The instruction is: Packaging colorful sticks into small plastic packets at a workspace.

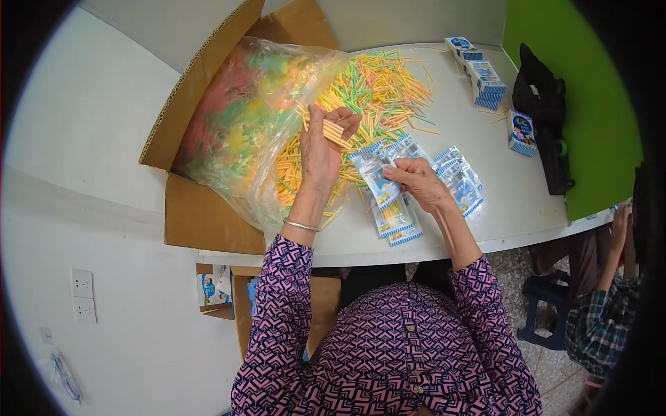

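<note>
My left hand [318, 149] is closed around a small bunch of thin yellow-orange sticks [334, 132], above the near side of a loose pile. That pile of yellow, green and pink sticks [381, 83] spreads from a clear plastic bag [270, 104] onto the white table [485, 229]. Between thumb and fingers my right hand [420, 182] pinches a blue-and-white packet [374, 173]. Under it lie more packets [394, 220], with sticks showing through a clear part. Another small stack of packets [459, 182] is right of my right hand.
An open cardboard box [208, 215] holds the bag at the left. Small blue-and-white boxes [485, 83] stand at the back right, beside a black object [544, 118] along a green panel [590, 104]. At the far right are another person's arm [614, 243] and a dark stool [544, 312].
</note>
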`<act>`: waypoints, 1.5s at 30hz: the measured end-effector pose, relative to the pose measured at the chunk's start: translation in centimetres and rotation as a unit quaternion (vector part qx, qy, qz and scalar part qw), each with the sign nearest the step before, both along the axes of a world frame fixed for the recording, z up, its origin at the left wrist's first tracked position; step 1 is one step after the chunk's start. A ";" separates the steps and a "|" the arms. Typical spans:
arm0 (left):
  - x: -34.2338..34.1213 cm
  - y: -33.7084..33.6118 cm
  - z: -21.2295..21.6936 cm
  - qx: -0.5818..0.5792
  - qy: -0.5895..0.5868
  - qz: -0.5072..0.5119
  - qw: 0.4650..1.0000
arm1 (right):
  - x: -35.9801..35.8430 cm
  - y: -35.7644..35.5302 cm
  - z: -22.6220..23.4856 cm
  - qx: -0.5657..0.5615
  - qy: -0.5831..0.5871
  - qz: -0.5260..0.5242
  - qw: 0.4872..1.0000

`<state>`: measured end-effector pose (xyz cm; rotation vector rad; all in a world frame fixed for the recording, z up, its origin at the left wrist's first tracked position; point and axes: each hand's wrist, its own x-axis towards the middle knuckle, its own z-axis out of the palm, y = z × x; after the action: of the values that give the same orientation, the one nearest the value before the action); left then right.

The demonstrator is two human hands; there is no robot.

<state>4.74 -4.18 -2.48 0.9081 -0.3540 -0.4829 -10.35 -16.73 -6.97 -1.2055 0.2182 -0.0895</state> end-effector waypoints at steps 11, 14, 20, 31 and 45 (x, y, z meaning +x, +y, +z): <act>-4.4 -0.2 1.6 0.049 -0.049 -0.088 0.994 | -1.0 -1.4 -1.7 0.040 0.013 0.110 0.993; -5.3 0.2 1.6 0.092 -0.092 -0.117 0.985 | -1.4 -1.0 -0.9 0.069 0.009 0.124 0.990; -6.5 0.8 0.8 0.140 -0.118 -0.152 0.971 | -1.6 -1.0 -1.6 0.070 -0.003 0.106 0.992; -4.1 2.9 -1.9 0.275 -0.238 -0.208 0.908 | -1.2 -0.7 -1.2 0.015 -0.027 0.070 0.997; 0.0 3.7 1.2 0.261 -0.141 -0.128 0.946 | 2.0 -0.8 -1.2 -0.029 -0.057 0.026 0.998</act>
<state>4.72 -0.50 -1.32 1.4640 -0.6263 -0.7059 -8.34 -17.54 -8.17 -1.2599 0.0844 -0.1203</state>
